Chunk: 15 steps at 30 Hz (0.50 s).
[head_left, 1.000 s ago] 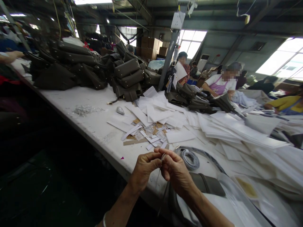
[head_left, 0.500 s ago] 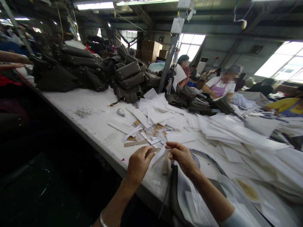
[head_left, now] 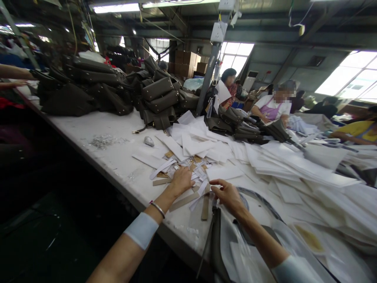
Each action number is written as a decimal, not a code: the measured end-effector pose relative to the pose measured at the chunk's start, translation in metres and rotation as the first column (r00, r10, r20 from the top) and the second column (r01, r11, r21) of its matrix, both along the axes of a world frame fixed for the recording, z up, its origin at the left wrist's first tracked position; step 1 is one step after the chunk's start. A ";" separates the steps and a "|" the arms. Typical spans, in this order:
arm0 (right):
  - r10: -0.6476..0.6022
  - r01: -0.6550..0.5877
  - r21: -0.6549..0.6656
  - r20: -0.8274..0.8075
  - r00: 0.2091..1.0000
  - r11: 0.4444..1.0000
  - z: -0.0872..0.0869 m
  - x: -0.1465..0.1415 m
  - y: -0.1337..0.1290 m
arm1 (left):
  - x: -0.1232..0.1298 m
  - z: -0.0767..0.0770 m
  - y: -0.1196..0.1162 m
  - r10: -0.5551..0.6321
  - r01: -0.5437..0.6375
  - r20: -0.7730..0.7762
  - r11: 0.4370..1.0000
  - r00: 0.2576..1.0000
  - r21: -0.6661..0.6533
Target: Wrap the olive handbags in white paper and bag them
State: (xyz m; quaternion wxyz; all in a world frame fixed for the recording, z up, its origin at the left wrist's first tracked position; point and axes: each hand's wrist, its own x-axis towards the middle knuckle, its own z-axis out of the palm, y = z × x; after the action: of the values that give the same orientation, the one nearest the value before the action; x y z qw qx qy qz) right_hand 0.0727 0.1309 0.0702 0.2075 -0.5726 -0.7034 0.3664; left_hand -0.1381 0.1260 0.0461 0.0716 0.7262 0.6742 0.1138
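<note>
My left hand (head_left: 182,181) is over a scatter of small paper tags and cards (head_left: 198,166) on the white table, its fingertips mostly hidden. Just right of it is my right hand (head_left: 227,195), with the index finger stretched out and apart from the thumb, the other fingers curled. Below that hand stands a dark bag (head_left: 217,239) at the table edge, partly covered in clear plastic. A thin dark strap end shows by the right fingertips; whether they touch it is unclear. Grey-beige strips (head_left: 205,207) and a white paper strip (head_left: 199,193) lie between the hands.
Dark studded bags (head_left: 159,94) are heaped at the back left. White sheets (head_left: 277,161) spread across the right side. Small metal bits (head_left: 103,140) and a silvery lump (head_left: 149,141) lie on the left. Other people (head_left: 273,107) work across the table beside a post (head_left: 209,78).
My left hand has moved forward, away from the right hand, onto the tags and cards. A grey-beige strip now shows on the table below it. My right hand has barely moved.
</note>
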 end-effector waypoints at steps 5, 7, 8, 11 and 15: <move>0.065 -0.066 0.032 0.024 0.998 0.997 0.002 -0.003 -0.007 | 0.018 0.011 0.029 -0.054 0.041 -0.100 0.991 0.994 -0.125; 0.066 -0.066 0.017 0.009 0.998 0.998 0.001 -0.002 -0.008 | 0.028 0.012 0.039 -0.077 0.054 -0.110 0.979 0.991 -0.198; 0.065 -0.065 0.011 0.000 0.998 0.998 0.000 0.000 -0.008 | 0.033 0.012 0.044 -0.079 0.052 -0.109 0.972 0.991 -0.230; 0.076 -0.075 0.017 -0.025 0.997 0.997 -0.002 0.003 -0.008 | 0.053 0.008 0.055 -0.038 0.013 -0.084 0.961 0.996 -0.278; 0.083 -0.081 0.032 -0.043 0.996 0.996 0.000 0.010 -0.011 | 0.066 0.002 0.053 0.033 -0.023 0.048 0.981 0.998 -0.191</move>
State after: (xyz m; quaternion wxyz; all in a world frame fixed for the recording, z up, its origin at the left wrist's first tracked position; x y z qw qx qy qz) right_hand 0.0832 0.1204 0.0705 0.2163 -0.5319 -0.7270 0.3765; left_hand -0.0719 0.1792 0.0483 0.1561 0.7033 0.6902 0.0684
